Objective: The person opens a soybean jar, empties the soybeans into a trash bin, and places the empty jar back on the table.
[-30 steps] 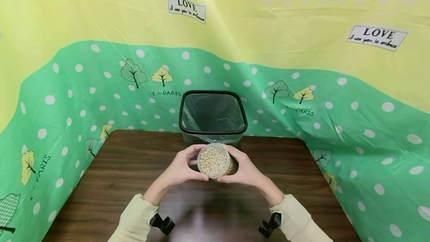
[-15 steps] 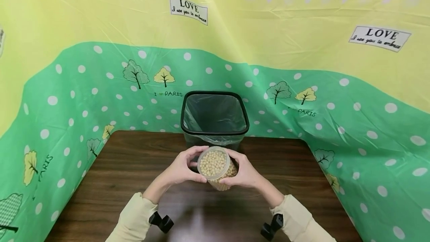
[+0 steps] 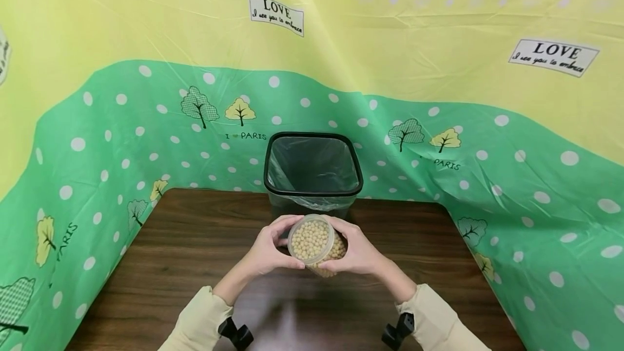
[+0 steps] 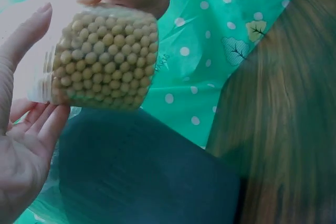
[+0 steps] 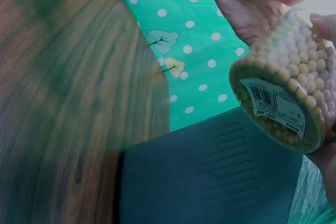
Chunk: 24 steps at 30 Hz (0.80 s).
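A clear plastic jar (image 3: 336,248), packed with round beige balls, is held tilted above the table, its lid (image 3: 310,238) turned up toward the head camera. My left hand (image 3: 266,249) holds it at the lid end, fingers and thumb on either side of the rim. On the other side, my right hand (image 3: 359,250) grips the jar's body between thumb and fingers. The left wrist view shows the ball-filled side of the jar (image 4: 107,61). A white barcode label (image 5: 275,107) is on the jar's base in the right wrist view.
Behind the hands, a dark bin (image 3: 312,201) with a black rim and clear plastic liner stands at the back of the brown wood-grain table (image 3: 195,242). A green and yellow printed curtain (image 3: 302,102) surrounds the back and sides.
The jar has tilted in my hands, so more of its body shows below the lid than a second ago. Both hands keep their hold. The head view has shifted slightly.
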Available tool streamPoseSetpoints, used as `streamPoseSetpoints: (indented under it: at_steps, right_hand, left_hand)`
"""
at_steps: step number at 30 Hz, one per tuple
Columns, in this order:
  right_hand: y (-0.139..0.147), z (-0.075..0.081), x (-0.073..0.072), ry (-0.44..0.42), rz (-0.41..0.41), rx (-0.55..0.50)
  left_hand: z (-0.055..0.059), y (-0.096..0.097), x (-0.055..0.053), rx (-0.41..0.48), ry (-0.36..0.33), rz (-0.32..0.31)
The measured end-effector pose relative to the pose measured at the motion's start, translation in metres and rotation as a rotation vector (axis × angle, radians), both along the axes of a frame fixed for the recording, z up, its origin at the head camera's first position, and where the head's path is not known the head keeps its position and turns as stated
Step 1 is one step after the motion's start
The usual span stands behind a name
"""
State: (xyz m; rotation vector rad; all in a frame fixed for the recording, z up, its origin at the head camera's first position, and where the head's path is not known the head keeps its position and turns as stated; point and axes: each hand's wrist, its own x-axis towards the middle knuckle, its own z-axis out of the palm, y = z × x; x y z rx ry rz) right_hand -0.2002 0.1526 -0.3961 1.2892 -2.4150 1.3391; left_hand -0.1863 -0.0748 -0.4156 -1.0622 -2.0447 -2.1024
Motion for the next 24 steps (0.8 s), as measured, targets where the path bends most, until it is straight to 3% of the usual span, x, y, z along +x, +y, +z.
streamPoseSetpoints:
  at_steps: [3,6,10,14,18,21,24]
  right_hand:
    - [-0.004,0.007,0.005,0.051,-0.032,0.019]
    - [-0.007,0.019,0.012,0.050,-0.055,0.033]
    - [-0.004,0.028,0.015,-0.053,-0.012,0.014]
    - [0.003,0.019,0.008,-0.190,0.067,-0.007]
    - [0.006,0.006,0.001,-0.174,0.062,0.026]
    - [0.006,0.003,0.001,-0.080,0.022,0.045]
    - [0.004,0.002,0.002,0.008,-0.054,0.048]
  left_hand:
    - [0.000,0.003,0.004,0.002,-0.030,0.064]
    - [0.001,0.003,0.006,-0.044,-0.045,0.097]
    - [0.002,-0.005,-0.001,-0.068,-0.038,-0.002]
    - [0.004,-0.012,-0.009,-0.039,-0.044,-0.144]
    - [0.003,-0.012,-0.011,-0.024,-0.045,-0.194]
    - [0.002,-0.010,-0.008,0.005,-0.033,-0.153]
    - [0.002,-0.005,-0.003,0.015,-0.018,-0.046]
